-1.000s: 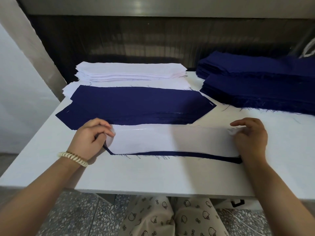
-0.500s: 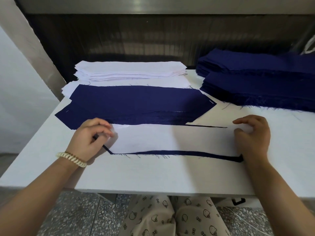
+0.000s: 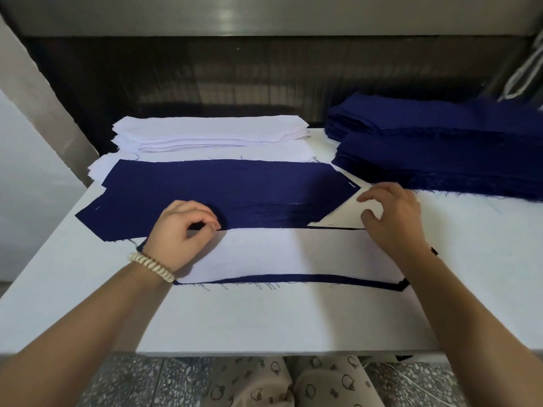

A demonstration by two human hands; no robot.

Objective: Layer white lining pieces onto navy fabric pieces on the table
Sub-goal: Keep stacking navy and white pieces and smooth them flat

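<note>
- The left hand (image 3: pixel 182 230) pinches the far edge of the white lining piece (image 3: pixel 293 254), thumb and forefinger together.
- The right hand (image 3: pixel 393 218) curls over its right tip; pinching or pressing, I can't tell.
- It lies on the navy fabric piece (image 3: pixel 323 279). It looks thin and limp, likely to slide, so best held at both ends.

A long white lining piece (image 3: pixel 293 251) lies flat on a pointed navy fabric piece (image 3: pixel 293 279), whose near edge peeks out, just in front of the spread navy stack (image 3: pixel 229 195).
</note>
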